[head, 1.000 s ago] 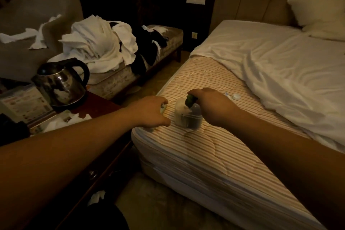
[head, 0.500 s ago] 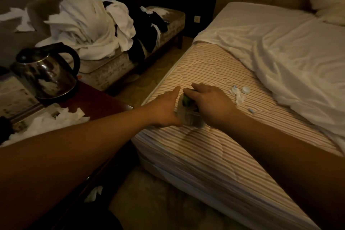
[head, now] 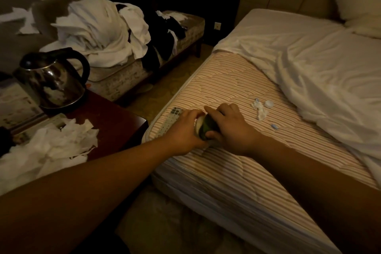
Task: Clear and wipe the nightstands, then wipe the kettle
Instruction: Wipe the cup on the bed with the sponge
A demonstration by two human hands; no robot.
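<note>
Gripping one small green-and-white container [head: 203, 128] between left hand [head: 183, 132] and right hand [head: 233, 130] on mattress [head: 237, 88].

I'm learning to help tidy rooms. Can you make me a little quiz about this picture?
1. True or false: the kettle stands on the mattress.
2. What lies on the nightstand in front of the kettle? A) crumpled tissues B) a pillow C) a remote control
3. Fill in: both the left hand and the right hand grip a small ____ with a green cap.

Key:
1. False, it stands on the nightstand.
2. A, crumpled tissues.
3. Bottle.
</note>
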